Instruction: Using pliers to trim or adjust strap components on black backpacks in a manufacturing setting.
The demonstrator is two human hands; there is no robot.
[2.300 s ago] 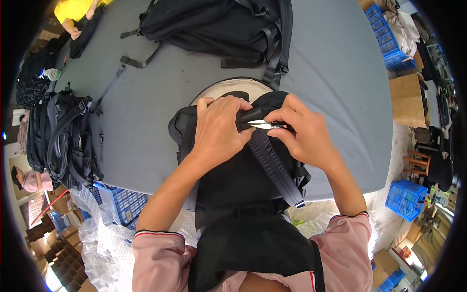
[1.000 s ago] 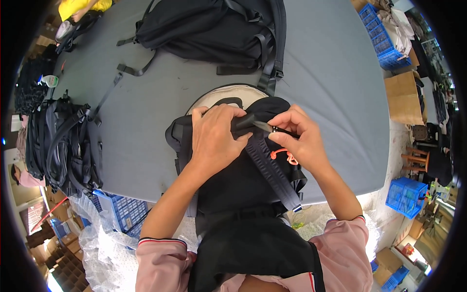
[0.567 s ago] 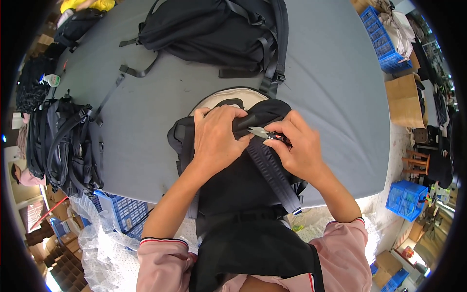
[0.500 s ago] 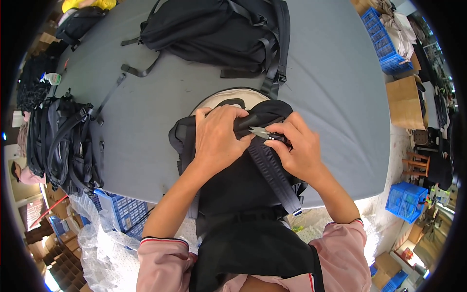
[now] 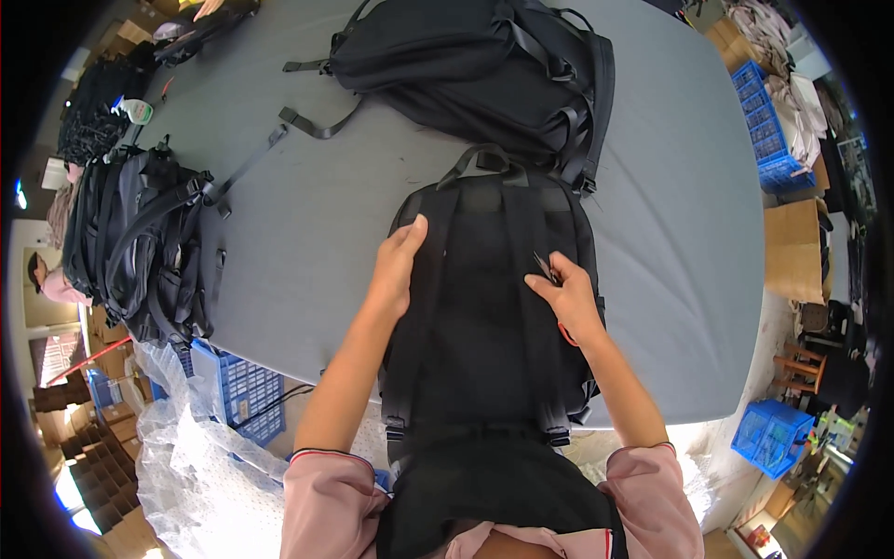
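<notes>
A black backpack (image 5: 480, 279) lies back panel up in front of me, its two shoulder straps running down toward my apron. My left hand (image 5: 396, 270) is closed around the pack's left edge, thumb on top; its other fingers are mostly hidden. My right hand (image 5: 570, 296) grips a small pair of thread snips (image 5: 544, 267) over the right strap (image 5: 531, 233). The blades point up and away from me, and an orange-red part shows below the palm. At the top of the pack, the carry handle (image 5: 484, 154) stands up in a loop.
Another black backpack (image 5: 466, 70) lies at the far side of the grey-covered table (image 5: 298, 233). Stacked black backpacks (image 5: 140, 242) occupy the left edge, near a spray bottle (image 5: 135, 110). Blue crates (image 5: 247, 391) and bubble wrap (image 5: 200, 466) sit below the table's near left edge.
The backpack's top was folded toward me, showing its pale lining; now the pack lies flat with its straps upward. My hands have moved apart to its two sides, the snips staying in my right.
</notes>
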